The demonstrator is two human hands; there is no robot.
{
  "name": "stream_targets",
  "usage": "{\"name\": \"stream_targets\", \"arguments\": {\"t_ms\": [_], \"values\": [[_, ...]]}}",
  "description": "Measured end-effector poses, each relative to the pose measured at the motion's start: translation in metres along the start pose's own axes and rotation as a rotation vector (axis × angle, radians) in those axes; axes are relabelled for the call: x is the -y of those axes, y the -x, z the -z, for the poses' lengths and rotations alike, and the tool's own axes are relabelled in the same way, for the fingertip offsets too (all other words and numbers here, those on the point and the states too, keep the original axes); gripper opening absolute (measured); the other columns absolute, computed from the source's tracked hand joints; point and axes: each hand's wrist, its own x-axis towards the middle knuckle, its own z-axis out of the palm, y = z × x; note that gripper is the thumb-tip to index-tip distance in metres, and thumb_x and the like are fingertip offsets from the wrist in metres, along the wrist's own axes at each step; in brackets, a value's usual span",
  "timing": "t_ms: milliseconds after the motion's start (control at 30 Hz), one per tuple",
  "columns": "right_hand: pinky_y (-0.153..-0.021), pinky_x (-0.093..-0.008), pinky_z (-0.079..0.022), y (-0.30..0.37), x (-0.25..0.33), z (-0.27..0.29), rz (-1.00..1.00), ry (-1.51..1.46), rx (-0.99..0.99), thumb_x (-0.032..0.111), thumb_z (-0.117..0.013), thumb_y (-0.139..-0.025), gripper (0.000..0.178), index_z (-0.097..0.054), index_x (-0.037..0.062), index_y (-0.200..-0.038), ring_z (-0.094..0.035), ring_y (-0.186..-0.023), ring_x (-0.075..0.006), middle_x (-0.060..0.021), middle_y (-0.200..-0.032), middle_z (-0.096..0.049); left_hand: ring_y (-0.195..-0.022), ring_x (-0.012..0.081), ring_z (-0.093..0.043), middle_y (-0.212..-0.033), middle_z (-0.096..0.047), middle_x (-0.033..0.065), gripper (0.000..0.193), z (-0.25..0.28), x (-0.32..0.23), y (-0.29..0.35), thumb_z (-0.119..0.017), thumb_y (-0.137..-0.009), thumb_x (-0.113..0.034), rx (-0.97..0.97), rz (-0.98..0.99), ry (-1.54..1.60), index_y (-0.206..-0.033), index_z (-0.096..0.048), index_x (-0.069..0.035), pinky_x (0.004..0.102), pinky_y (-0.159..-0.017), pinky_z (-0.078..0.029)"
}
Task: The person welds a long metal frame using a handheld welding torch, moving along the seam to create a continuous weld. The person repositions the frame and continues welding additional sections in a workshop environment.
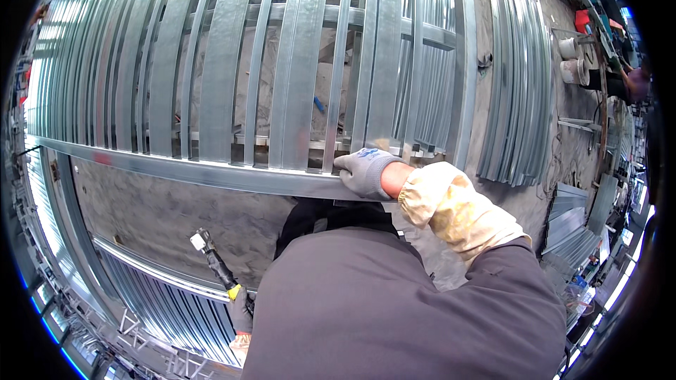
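My right hand (pixel 366 172), in a grey work glove, is closed over the near rail (pixel 282 184) of a large galvanized metal frame. Its fingertips touch the end of a narrow metal slat (pixel 336 98). Down at my left side, my left hand (pixel 241 309) in a dark glove is wrapped round a long tool (pixel 220 271). That tool is black with a yellow band and a white and silver head, which points away from me over the floor; its exact kind does not show. Wide and narrow slats (pixel 296 77) lie side by side across the frame.
More long metal profiles (pixel 517 91) lie on the floor to the right, and others (pixel 162 302) are stacked at lower left. White buckets (pixel 574 72) stand at far right, near another person (pixel 634 84). A small blue object (pixel 319 105) shows between slats.
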Motion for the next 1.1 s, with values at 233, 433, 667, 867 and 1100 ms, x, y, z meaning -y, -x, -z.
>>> {"name": "stream_targets", "arguments": {"t_ms": [233, 433, 667, 867, 1100], "values": [[-0.063, -0.0343, -0.054, -0.005, 0.001, 0.002, -0.109, -0.295, 0.069, 0.018, -0.046, -0.09, 0.039, -0.062, 0.0056, -0.123, -0.067, -0.063, -0.02, -0.0109, -0.082, -0.069, -0.057, 0.0092, -0.056, -0.069, -0.059, 0.0012, 0.017, -0.007, -0.01, -0.029, -0.065, -0.091, -0.021, 0.11, 0.031, -0.109, -0.094, -0.057, -0.005, 0.0238, -0.054, -0.045], [-0.057, -0.0325, -0.053, -0.002, 0.006, 0.007, -0.177, -0.414, 0.08, 0.019, -0.053, -0.089, 0.029, -0.064, 0.0038, -0.112, -0.065, -0.062, -0.0167, -0.0083, -0.078, -0.068, -0.057, 0.0106, -0.055, -0.069, -0.058, 0.0019, 0.016, -0.02, -0.017, -0.036, -0.065, -0.091, -0.019, 0.16, 0.007, -0.067, -0.091, -0.057, -0.005, 0.0252, -0.054, -0.044], [-0.04, -0.0226, -0.042, 0.014, 0.009, 0.009, -0.104, -1.092, 0.177, 0.022, -0.058, -0.093, 0.024, -0.063, 0.0041, -0.109, -0.052, -0.047, -0.0071, -0.0006, -0.064, -0.057, -0.057, 0.009, -0.053, -0.069, -0.057, -0.0001, 0.016, 0.0, 0.006, -0.063, -0.065, -0.091, -0.019, 0.158, 0.032, -0.061, -0.091, -0.057, -0.006, 0.0247, -0.054, -0.043], [-0.061, -0.0293, -0.051, 0.013, 0.017, 0.003, -0.207, -0.503, -0.221, 0.039, -0.06, -0.091, 0.042, -0.067, 0.0006, -0.106, -0.065, -0.066, -0.0161, -0.0085, -0.079, -0.068, -0.058, 0.0088, -0.053, -0.07, -0.057, -0.001, 0.015, 0.006, 0.009, -0.065, -0.066, -0.091, -0.019, 0.162, 0.05, -0.017, -0.093, -0.058, -0.006, 0.0245, -0.055, -0.043], [-0.081, -0.0367, -0.051, 0.004, 0.025, -0.006, -0.202, -0.152, -0.172, 0.037, -0.061, -0.087, 0.035, -0.071, 0.0088, -0.105, -0.068, -0.093, -0.0282, -0.0138, -0.098, -0.071, -0.059, 0.0093, -0.055, -0.072, -0.059, -0.0005, 0.014, 0.006, 0.009, -0.068, -0.066, -0.091, -0.018, 0.181, 0.059, -0.012, -0.095, -0.058, -0.007, 0.0247, -0.055, -0.045]]}}
